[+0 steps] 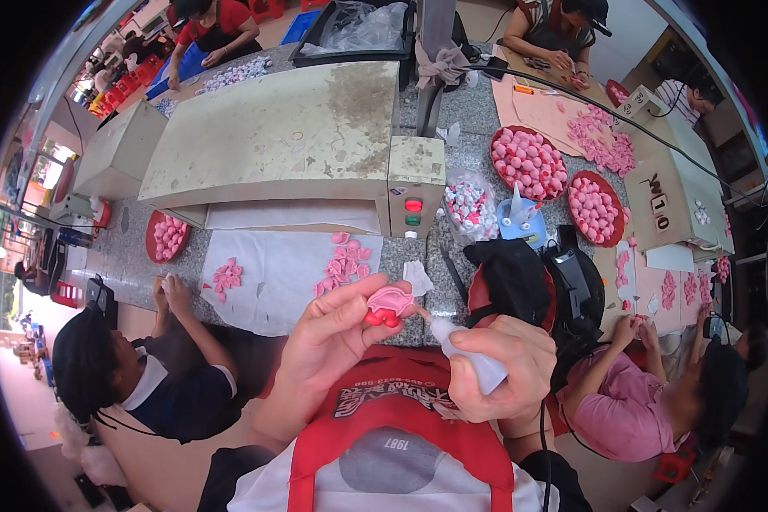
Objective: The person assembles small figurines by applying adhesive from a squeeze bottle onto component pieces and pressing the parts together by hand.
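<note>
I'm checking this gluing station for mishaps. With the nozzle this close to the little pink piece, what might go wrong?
1. The squeeze bottle in the right hand points its tip at the pink and red piece pinched by the left hand; its contents may smear the fingertips.
2. The pinch looks light, so the piece might slip.

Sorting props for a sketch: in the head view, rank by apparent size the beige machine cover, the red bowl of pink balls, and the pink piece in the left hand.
1. Beige machine cover
2. Red bowl of pink balls
3. Pink piece in the left hand, smallest though nearest the camera.
</note>
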Tool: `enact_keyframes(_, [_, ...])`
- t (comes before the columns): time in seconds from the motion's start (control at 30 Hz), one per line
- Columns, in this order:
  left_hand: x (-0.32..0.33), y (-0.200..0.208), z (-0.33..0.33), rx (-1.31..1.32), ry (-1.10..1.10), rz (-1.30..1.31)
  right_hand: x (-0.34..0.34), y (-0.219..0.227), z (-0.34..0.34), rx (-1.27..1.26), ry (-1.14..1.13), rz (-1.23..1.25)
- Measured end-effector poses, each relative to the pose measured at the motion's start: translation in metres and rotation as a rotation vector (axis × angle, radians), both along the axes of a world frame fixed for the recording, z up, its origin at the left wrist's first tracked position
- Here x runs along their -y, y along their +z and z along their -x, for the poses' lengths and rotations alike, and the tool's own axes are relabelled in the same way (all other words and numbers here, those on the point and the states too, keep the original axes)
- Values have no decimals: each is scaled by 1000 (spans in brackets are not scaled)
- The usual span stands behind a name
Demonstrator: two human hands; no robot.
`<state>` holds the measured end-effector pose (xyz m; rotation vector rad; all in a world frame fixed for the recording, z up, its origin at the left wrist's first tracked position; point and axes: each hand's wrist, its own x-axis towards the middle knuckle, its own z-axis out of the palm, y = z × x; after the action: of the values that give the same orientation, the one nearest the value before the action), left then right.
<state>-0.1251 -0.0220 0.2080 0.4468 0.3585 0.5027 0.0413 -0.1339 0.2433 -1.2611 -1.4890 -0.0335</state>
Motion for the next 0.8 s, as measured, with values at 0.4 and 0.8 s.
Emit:
enact_keyframes(0.4, [2, -3, -1, 12, 16, 45, 1, 1, -1, -35, -7, 15])
enact_keyframes(0.8, [-1, -5, -1, 44, -11, 110, 5, 2, -1, 11, -8, 25])
